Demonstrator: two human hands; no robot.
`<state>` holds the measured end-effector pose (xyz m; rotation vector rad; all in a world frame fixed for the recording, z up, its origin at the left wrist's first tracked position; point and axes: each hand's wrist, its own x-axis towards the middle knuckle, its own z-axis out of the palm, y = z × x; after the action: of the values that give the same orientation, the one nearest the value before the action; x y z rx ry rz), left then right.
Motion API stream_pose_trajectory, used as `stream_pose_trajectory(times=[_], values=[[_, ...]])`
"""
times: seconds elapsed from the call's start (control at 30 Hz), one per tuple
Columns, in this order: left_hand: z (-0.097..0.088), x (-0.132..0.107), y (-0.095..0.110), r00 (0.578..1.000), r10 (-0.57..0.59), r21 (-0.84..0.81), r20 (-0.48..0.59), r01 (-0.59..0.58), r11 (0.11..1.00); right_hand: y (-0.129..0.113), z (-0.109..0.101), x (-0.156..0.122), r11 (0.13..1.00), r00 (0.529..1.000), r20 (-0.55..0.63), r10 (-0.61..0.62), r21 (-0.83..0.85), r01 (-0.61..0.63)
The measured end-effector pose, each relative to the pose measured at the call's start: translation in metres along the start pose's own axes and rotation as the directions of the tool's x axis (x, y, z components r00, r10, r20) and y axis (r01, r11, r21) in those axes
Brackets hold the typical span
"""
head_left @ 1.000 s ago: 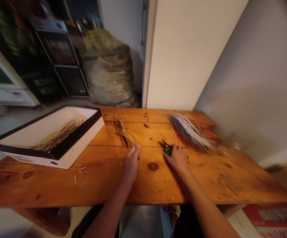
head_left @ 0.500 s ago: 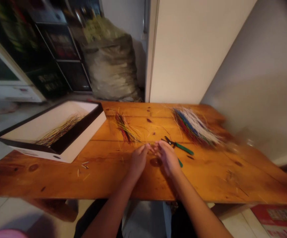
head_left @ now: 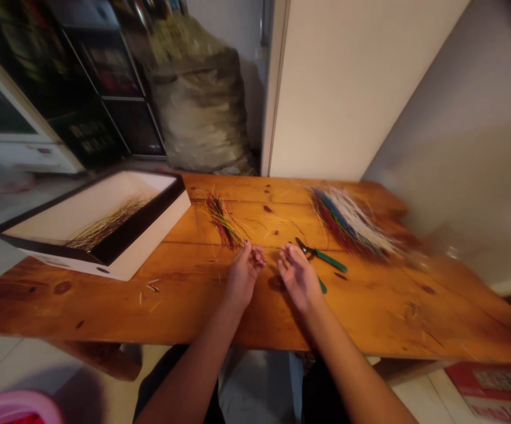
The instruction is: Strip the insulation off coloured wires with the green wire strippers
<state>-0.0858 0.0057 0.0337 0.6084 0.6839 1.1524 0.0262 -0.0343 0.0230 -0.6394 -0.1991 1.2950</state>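
Note:
Over the middle of the wooden table, my left hand point(head_left: 243, 277) is closed, thumb against curled fingers; whatever it pinches is too small to make out. A short gap away, my right hand point(head_left: 300, 278) is loosely curled with its fingers apart, and no object shows in it. Just right of that hand lie green-handled wire strippers point(head_left: 331, 261), partly covered by it. Beyond my left hand is a small bundle of red, yellow and black wires point(head_left: 223, 222). Farther right lies a larger bundle of white, blue, green and red wires point(head_left: 348, 221).
A white box with a black rim point(head_left: 149, 238) stands at the left, with thin wires point(head_left: 109, 227) inside. Small wire scraps point(head_left: 152, 287) lie near it on the table point(head_left: 185, 318). A stuffed sack point(head_left: 202, 112) is behind the table, and a pink basin point(head_left: 21, 406) is on the floor.
My hands have moved apart from nearly touching, the left going slightly left and the right hand's fingers loosening. The view has shifted a little, showing more of the pink basin.

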Motion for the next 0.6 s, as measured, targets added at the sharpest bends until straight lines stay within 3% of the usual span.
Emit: stream_pose_trajectory(times=[0.17, 0.43, 0.53, 0.6], values=[[0.002, 0.001, 0.001, 0.997, 0.071, -0.055, -0.034, -0.072, 0.996, -0.003, -0.004, 0.008, 0.992, 0.999, -0.052, -0.009, 0.128, 0.015], [0.004, 0.001, 0.004, 0.989, 0.031, -0.181, -0.147, -0.057, 0.982, -0.005, -0.007, 0.013, 0.969, 0.987, -0.156, -0.043, 0.235, 0.079], [-0.001, 0.000, 0.008, 0.984, 0.078, -0.089, -0.158, -0.093, 0.992, -0.013, -0.014, 0.016, 0.958, 0.982, -0.175, -0.076, 0.259, 0.120], [-0.006, 0.000, 0.012, 0.981, 0.132, 0.082, -0.145, -0.121, 0.989, -0.021, -0.019, 0.017, 0.955, 0.977, -0.194, -0.088, 0.264, 0.138]])
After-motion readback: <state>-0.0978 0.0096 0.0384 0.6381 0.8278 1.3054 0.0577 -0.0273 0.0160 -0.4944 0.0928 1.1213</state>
